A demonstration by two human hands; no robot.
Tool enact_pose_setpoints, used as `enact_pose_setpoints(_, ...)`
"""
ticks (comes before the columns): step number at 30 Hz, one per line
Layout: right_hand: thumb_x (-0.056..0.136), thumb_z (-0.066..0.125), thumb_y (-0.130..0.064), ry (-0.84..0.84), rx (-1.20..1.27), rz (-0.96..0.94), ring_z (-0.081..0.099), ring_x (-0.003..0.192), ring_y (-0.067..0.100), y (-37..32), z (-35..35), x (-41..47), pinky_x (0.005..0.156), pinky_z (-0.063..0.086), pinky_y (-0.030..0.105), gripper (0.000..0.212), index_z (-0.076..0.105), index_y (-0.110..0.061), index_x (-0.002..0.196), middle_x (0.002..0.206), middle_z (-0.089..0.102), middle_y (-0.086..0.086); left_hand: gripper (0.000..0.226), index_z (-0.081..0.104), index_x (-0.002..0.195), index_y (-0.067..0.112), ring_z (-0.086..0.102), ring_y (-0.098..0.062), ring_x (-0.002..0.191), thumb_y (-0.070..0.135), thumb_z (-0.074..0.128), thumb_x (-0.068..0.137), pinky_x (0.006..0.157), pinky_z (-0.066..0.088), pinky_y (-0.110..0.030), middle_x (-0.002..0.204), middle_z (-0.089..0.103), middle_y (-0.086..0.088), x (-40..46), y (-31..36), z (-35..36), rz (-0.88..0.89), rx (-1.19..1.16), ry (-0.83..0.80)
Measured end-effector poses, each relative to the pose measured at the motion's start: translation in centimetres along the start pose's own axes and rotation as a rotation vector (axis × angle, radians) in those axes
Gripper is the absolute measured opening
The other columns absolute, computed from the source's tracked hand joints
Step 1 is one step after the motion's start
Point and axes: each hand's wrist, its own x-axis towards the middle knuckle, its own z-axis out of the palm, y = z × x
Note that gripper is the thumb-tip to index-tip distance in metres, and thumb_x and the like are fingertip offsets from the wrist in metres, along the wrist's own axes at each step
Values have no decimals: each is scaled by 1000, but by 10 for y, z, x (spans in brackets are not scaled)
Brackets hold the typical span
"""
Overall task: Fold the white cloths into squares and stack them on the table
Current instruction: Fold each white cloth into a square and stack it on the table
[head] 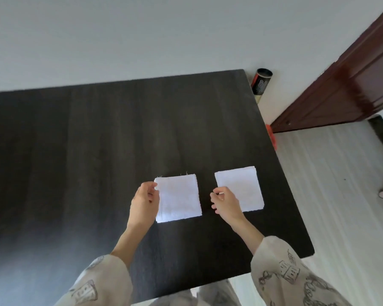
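Two white cloths, each folded into a square, lie side by side on the dark table (97,140). My left hand (144,203) sits over the left edge of the left cloth (179,198), thumb and curled fingers pinching near its far left corner. The right cloth (241,187) lies flat a short gap away. My right hand (224,203) hovers at its near left corner with loosely curled fingers. One fingertip touches the cloth's left edge, and the thumb stays off the cloth.
The table's right edge runs close beside the right cloth, with pale floor beyond it. A black cylinder (261,81) stands past the far right corner, a dark red door (352,85) behind it. My patterned sleeves (285,272) reach over the near edge.
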Motion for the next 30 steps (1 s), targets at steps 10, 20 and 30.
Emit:
enact_pose_setpoints(10,95,50,-20,173,494,66,63,79,16,97,-113,-91,73,54,25,24,55,-7,114,94,64,5,24,51,119,22,54,-10,96,23,45,96,75,41,-12,108,55,8,-88,98,95,399,162,-382)
enact_pose_setpoints(20,95,49,-14,589,808,85,60,66,14,344,-276,-254,60,47,23,14,58,-9,104,80,63,2,25,57,117,12,57,-13,90,16,49,94,78,39,-19,101,62,-1,-299,197,304,764,255,-739)
enact_pose_setpoints(30,95,50,-17,1063,1024,249,62,71,16,577,-396,-408,65,49,27,18,59,-7,106,82,66,4,15,58,103,24,64,-16,86,15,52,92,80,50,-27,98,66,2,-537,285,513,1105,327,-1198)
